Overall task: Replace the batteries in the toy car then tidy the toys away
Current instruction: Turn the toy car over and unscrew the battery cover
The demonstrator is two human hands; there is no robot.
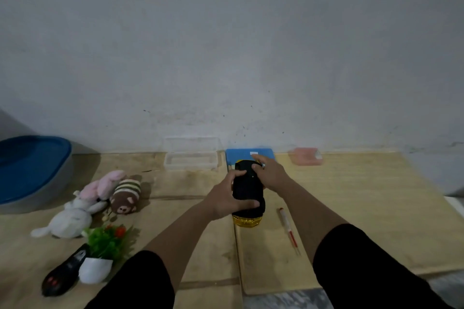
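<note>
Head view: toy car [248,190] held upside down, black underside up, yellow body below, over the wooden mats [351,208] on the floor. Left hand [223,198] grips its near end, fingers curled round the chassis; right hand [270,175] grips the far end, thumb on the underside. Screwdriver [288,231] w/ red-white handle lies just right of the car. Blue box [261,153] behind it, clear container [190,158] to the left. Plush toys [100,198], fake plant [105,246] & black remote [62,273] lie far left.
</note>
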